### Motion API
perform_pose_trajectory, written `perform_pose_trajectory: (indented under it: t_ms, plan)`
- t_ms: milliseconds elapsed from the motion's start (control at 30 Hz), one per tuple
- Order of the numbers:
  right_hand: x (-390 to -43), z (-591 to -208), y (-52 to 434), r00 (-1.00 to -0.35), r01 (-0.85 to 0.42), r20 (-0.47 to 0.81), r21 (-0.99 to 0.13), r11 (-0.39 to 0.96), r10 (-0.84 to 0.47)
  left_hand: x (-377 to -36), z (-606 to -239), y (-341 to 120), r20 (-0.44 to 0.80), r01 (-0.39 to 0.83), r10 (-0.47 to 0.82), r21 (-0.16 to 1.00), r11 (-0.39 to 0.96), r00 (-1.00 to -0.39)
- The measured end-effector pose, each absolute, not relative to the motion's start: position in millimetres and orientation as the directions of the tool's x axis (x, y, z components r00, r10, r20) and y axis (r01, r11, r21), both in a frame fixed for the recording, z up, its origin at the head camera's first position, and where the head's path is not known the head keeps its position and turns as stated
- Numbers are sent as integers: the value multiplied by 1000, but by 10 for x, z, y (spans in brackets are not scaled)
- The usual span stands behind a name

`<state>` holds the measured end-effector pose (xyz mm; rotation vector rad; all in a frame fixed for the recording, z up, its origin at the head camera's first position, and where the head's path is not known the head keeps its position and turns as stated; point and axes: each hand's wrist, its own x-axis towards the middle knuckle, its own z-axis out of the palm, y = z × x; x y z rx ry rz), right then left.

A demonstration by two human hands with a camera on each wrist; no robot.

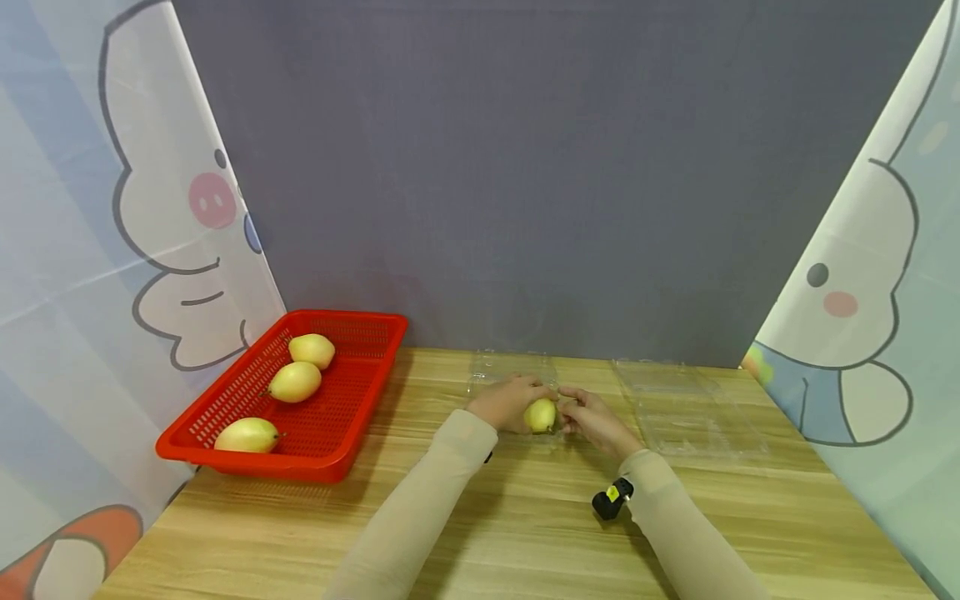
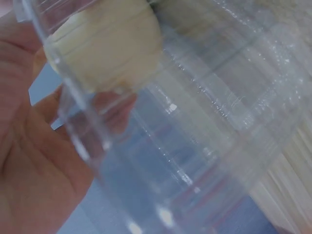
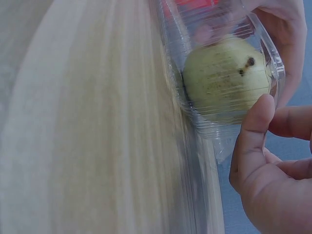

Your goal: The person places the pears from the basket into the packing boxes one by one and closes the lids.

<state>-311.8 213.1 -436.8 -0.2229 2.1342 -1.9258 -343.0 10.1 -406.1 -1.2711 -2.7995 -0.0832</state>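
Both sleeved forearms reach across the wooden worktop to a clear plastic clamshell box at its middle, inside which sits a small, round, pale yellow-green pear with dark specks on its skin. Left hand curls round the box's left side and right hand pinches its right edge, thumb pressed on the plastic. Three more pears lie in a red basket at the left, and a second clear box lies to the right.
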Motion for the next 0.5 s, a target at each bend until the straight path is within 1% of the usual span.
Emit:
perform_pose_trajectory:
  t_ms: [133,333,500]
  plan:
    - [-3122,-4371,2136,-955,55,-85,-992,111,-285,-3429,-4037,104,65,750,748,18,661,-660]
    - [-3126,-4368,2128,-958,72,-98,-992,106,-268,-3418,-3999,88,61,745,743,52,665,-667]
    - [-3128,-4375,2115,-957,53,-76,-994,90,-279,-3359,-3936,57,68,740,737,75,668,-672]
